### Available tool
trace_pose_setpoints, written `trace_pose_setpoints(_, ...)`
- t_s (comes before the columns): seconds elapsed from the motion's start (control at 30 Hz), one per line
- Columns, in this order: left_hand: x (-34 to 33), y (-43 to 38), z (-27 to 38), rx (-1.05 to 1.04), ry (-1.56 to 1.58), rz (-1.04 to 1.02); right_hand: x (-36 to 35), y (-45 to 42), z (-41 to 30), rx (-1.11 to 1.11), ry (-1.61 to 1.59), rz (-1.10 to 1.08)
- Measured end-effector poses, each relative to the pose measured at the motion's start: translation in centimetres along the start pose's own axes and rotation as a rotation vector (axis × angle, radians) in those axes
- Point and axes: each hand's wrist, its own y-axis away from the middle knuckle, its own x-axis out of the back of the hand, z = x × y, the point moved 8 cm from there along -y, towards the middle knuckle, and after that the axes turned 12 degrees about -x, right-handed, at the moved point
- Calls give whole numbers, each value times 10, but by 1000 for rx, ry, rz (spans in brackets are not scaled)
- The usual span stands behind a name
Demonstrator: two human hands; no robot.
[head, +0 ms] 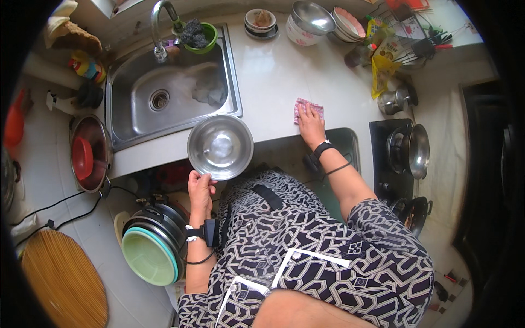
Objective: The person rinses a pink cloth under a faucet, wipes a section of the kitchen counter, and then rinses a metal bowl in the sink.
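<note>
A shiny stainless steel bowl (221, 145) is held by its near rim in my left hand (201, 186), partly over the sink's front edge and the counter edge. Its inside looks bare. Flat on the white countertop, my right hand (310, 123) presses a pink-and-white patterned cloth (302, 107) under its fingers. The steel sink (135, 92) lies at the upper left, with its drain (159, 99) uncovered. A greyish wet cloth-like item (211, 88) rests in the sink's right side.
A curved faucet (160, 53) and a green basket (207, 41) with dark scouring pads stand behind the sink. Stacked bowls (303, 35) line the back. A gas stove (379, 160) with a pan (419, 151) is at right; basins (149, 256) stand at lower left.
</note>
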Motion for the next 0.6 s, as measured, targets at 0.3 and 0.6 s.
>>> trace_pose_setpoints(0.3,-22,3,-2,24,12,-33,-9,-26,-13,-27,-18,-40)
trace_pose_setpoints(0.6,-63,-6,8,-36,-52,-39,-17,-92,-48,56,-21,-61)
